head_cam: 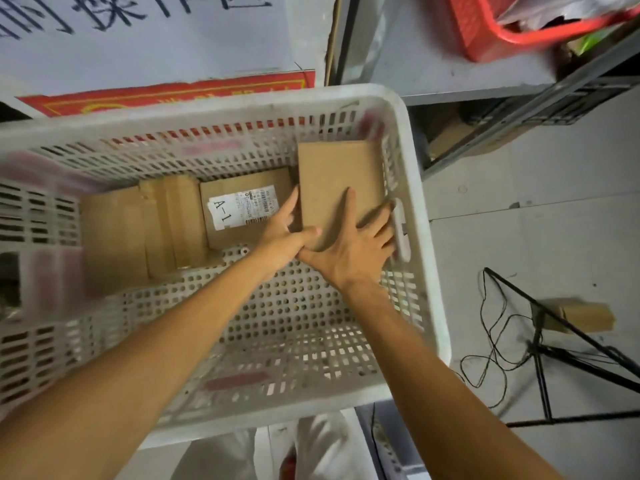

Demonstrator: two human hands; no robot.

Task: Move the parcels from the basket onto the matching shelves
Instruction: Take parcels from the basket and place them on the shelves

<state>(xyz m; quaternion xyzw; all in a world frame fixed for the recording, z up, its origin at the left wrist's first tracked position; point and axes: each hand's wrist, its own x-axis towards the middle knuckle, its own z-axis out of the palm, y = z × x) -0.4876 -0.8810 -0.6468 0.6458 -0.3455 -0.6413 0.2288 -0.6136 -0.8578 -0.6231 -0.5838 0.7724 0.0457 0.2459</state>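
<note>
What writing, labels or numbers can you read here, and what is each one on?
"A-1": white label on the flat parcel in the basket.
Label's small print: too small to read.
White wall sign: large dark characters, cut off, not readable.
Red banner: yellow writing, blurred.
Plain parcel held by left hand, right hand flat on it: no text showing.

I had both bare arms stretched from the lower corners of the frame up toward the centre, hands meeting there. My left hand (282, 233) pinched the parcel (334, 174), thumb over its near edge and fingers straight along its left side. My right hand (353, 252) lay flat on it, fingers spread wide, thumb against the left hand.
</note>
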